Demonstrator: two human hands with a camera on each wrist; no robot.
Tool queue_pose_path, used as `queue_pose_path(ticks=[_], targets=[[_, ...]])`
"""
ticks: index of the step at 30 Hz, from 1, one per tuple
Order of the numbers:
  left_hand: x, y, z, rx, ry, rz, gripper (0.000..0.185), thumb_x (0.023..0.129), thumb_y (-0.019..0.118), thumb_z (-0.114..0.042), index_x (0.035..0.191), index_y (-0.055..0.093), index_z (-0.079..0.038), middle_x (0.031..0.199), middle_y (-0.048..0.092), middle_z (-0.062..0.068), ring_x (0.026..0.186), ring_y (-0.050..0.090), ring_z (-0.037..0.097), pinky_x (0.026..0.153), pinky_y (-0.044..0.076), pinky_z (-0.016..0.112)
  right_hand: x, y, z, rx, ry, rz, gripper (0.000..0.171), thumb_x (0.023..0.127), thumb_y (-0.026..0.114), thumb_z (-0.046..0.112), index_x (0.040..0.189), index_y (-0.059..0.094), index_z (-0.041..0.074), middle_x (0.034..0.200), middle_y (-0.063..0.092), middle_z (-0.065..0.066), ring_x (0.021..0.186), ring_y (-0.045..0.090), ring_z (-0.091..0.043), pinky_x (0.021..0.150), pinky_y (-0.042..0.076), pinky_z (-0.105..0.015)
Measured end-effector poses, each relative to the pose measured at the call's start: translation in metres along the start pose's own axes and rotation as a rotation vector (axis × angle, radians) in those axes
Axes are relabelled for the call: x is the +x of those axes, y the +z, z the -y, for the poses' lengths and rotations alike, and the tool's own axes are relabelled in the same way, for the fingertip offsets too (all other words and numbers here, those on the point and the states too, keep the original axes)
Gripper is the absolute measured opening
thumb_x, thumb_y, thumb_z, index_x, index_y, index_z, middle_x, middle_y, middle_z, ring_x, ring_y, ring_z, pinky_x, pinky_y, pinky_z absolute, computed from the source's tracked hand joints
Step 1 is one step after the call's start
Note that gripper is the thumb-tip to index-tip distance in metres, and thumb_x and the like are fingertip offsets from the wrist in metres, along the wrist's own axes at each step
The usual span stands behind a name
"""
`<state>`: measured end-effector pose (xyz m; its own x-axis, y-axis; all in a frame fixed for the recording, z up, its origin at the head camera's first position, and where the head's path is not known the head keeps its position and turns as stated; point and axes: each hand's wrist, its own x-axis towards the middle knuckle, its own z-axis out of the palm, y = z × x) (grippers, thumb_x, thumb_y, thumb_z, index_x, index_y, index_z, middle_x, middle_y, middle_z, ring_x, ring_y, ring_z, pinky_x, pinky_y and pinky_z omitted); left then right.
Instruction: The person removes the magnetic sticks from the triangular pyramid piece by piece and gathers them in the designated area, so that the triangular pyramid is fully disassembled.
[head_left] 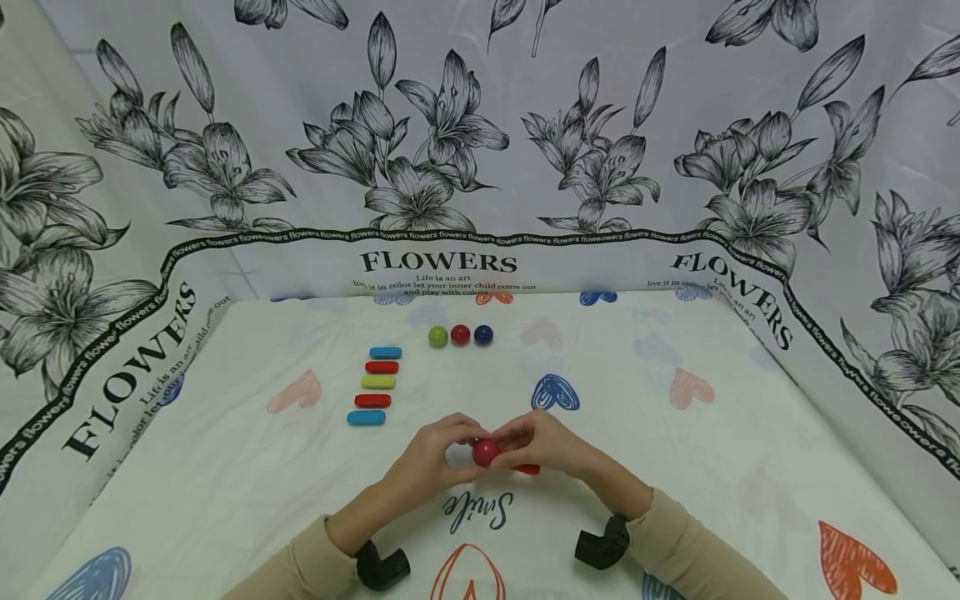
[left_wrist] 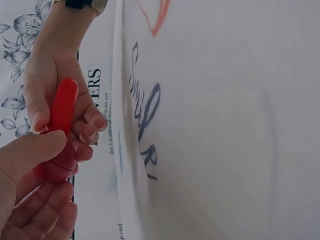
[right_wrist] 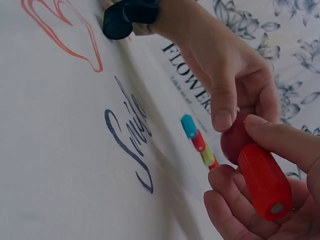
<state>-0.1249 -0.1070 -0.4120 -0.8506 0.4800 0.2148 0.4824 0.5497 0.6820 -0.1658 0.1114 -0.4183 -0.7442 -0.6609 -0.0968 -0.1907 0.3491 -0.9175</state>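
In the head view, both hands meet over the table above the word "Smile". My left hand pinches a dark red ball between thumb and fingers. The right hand holds a bright red stick with ridged sides and a small metal-looking disc in its free end. At its other end, the stick meets the ball in both wrist views. Right-hand fingertips also touch the ball. Most of the stick is covered by the right hand in the head view.
Left of the hands lies a column of sticks: blue, red, yellow, red and blue. Farther back, green, red and dark blue balls form a row. A flowered cloth hangs behind.
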Motion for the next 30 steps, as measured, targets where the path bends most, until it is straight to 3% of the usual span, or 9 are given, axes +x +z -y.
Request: queue_pose_path(ticks=[7,15,25,30], targets=[[0.000,-0.002,0.004,0.001,-0.025,-0.049,0.039,0.078,0.079,-0.013,0.115,0.067,-0.011,0.108,0.071,0.000,0.097,0.064,0.013,0.087,0.059,0.036,-0.001,-0.002,-0.003,-0.007,0.028,-0.032,0.031,0.086,0.073,0.023,0.111,0.072,0.004,0.102,0.074,-0.016,0.079,0.063,-0.007,0.070,0.054,-0.015],[0.001,-0.002,0.007,-0.007,-0.021,-0.050,0.039,0.078,0.079,-0.014,0.115,0.067,-0.011,0.108,0.071,0.000,0.097,0.064,0.013,0.088,0.059,0.036,-0.002,-0.003,-0.002,0.015,0.027,-0.044,0.030,0.086,0.072,0.018,0.110,0.071,0.000,0.101,0.074,-0.019,0.081,0.071,-0.013,0.076,0.057,-0.015],[0.001,-0.003,0.008,-0.023,0.005,-0.033,0.037,0.079,0.079,-0.014,0.114,0.067,-0.011,0.107,0.072,0.000,0.096,0.065,0.014,0.087,0.059,0.037,-0.003,-0.004,-0.002,0.033,-0.012,-0.017,0.029,0.088,0.069,0.013,0.112,0.069,-0.003,0.105,0.072,-0.024,0.081,0.069,-0.008,0.077,0.056,-0.013],[0.000,-0.008,0.012,-0.019,0.004,-0.053,0.038,0.079,0.078,-0.015,0.115,0.067,-0.011,0.108,0.072,0.000,0.097,0.065,0.014,0.087,0.059,0.037,-0.005,-0.007,-0.003,-0.037,-0.006,-0.029,0.029,0.086,0.071,0.015,0.111,0.071,0.001,0.105,0.072,-0.019,0.085,0.062,-0.009,0.077,0.053,-0.012]])
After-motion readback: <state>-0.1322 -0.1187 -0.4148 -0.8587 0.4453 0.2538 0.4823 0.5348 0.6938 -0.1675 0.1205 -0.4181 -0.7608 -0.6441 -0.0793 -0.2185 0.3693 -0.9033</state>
